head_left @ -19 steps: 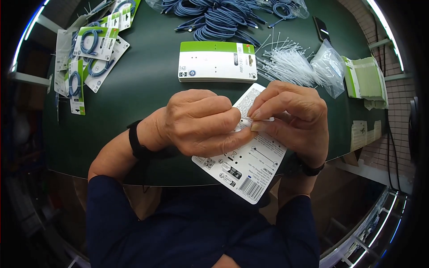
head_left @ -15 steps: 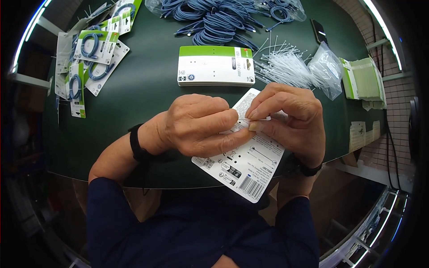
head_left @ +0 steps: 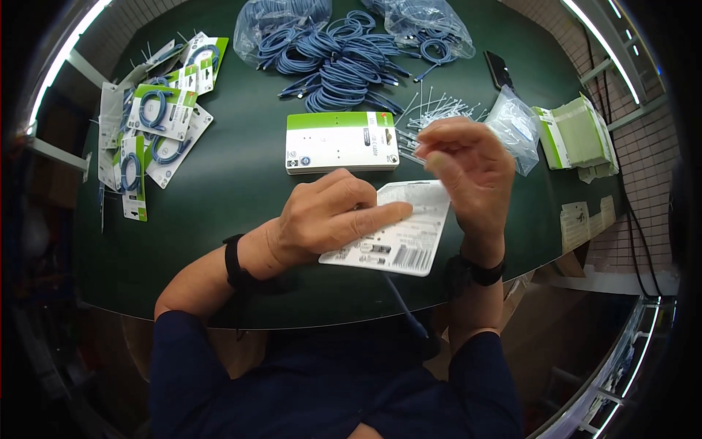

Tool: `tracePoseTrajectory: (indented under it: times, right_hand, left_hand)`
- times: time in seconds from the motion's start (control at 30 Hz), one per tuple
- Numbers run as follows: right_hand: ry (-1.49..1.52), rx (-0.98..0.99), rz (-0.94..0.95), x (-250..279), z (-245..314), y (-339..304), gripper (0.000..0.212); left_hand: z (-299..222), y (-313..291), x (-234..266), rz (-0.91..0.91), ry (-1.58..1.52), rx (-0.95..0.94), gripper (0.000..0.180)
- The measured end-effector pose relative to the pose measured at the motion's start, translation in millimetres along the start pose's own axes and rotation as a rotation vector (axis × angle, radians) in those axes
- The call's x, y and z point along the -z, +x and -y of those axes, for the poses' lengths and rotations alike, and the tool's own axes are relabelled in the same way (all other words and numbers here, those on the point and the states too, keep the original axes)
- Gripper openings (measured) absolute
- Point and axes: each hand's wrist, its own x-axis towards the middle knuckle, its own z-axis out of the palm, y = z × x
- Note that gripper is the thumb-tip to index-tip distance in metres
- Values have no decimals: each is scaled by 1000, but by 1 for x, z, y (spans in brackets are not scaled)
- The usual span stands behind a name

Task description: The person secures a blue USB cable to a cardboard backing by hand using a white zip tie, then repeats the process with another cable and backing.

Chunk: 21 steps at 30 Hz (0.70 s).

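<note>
A white packaging card [head_left: 428, 219], its printed back with a barcode facing up, is held over the near part of the table. My left hand [head_left: 329, 216] grips its left side, index finger stretched across the surface. From under the card a blue cable [head_left: 406, 307] hangs down past the table edge. Off the card's upper right corner, my right hand [head_left: 475, 168] is raised with thumb and fingers apart; I see nothing between them. Just behind that hand lies a heap of white cable ties [head_left: 439, 110], partly covered by it.
Beyond the card lies a stack of green-and-white cards [head_left: 340, 150]. Coiled blue cables [head_left: 344, 66] pile up behind it. Finished cable packs [head_left: 161, 113] heap at the left. Rightward are a clear bag [head_left: 515, 128], a phone [head_left: 499, 71] and a bundle of cards [head_left: 581, 135].
My right hand has let go of the small white tie at the card and moved up and away. The card has tilted and shifted away from me; the hanging cable now shows below it.
</note>
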Motion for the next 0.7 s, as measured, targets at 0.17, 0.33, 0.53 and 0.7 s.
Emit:
tracePoseTrajectory:
  times: [0.17,0.33,0.53,0.7]
  right_hand:
    - [8,294,-442,2,-10,-7,19]
    - [-399,647,-70,-29,-9,-4,31]
    - [-764,690,-14,-57,-19,-2,41]
    - [-851,707,-96,-50,-32,-3,41]
  left_hand:
    - [12,2,7,-87,-105,475,16]
    - [28,19,5,-506,-729,1031,6]
    - [24,33,-8,-640,-906,1015,8]
    - [18,31,-18,-666,-924,1020,9]
